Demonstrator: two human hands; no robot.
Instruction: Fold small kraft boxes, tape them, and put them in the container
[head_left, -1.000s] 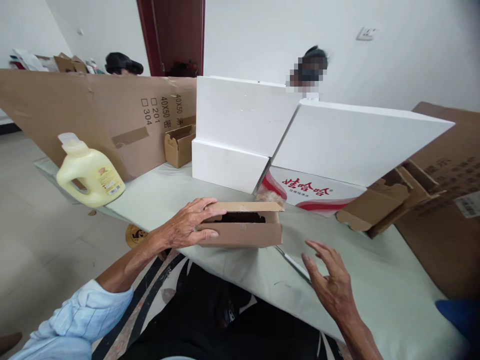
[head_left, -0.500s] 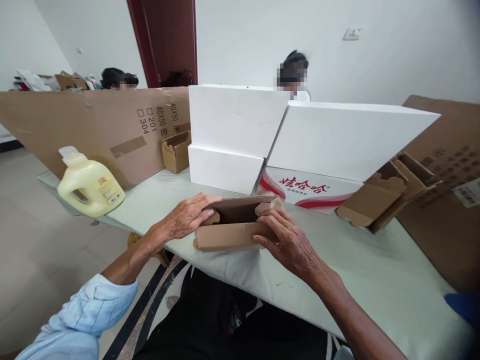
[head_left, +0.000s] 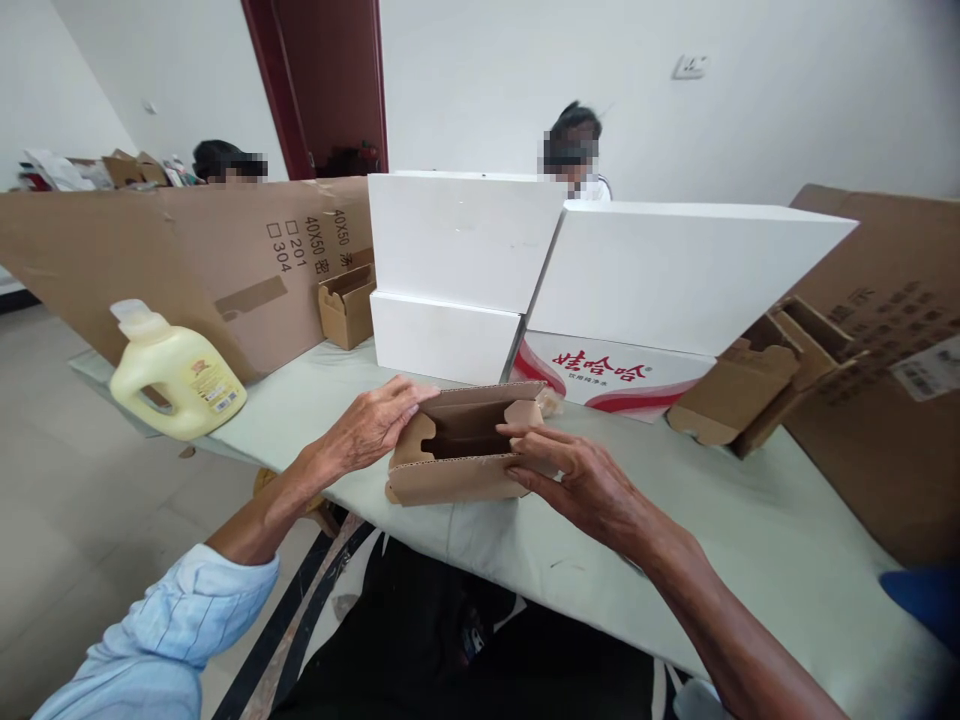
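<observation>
A small brown cardboard box (head_left: 454, 482) lies open side up near the front edge of the table (head_left: 600, 560). Its dark inside shows between raised flaps. My left hand (head_left: 375, 425) holds the far left corner, fingers together along the top edge. At the right end, my right hand (head_left: 562, 465) grips the near wall, thumb on the outside and fingers over the opening by the right flap. The underside of the box is hidden.
White boxes (head_left: 450, 240) stand behind, above a red-and-white printed box (head_left: 615, 375). A yellow jug (head_left: 180, 375) is at left. More small cartons (head_left: 349, 305) and large cardboard panels (head_left: 885, 400) flank the table. Two people (head_left: 574, 140) sit beyond.
The opening of the small box shows wider, with its side flaps more visible. My right hand has shifted from the far right corner toward the near wall. My left hand has moved slightly back.
</observation>
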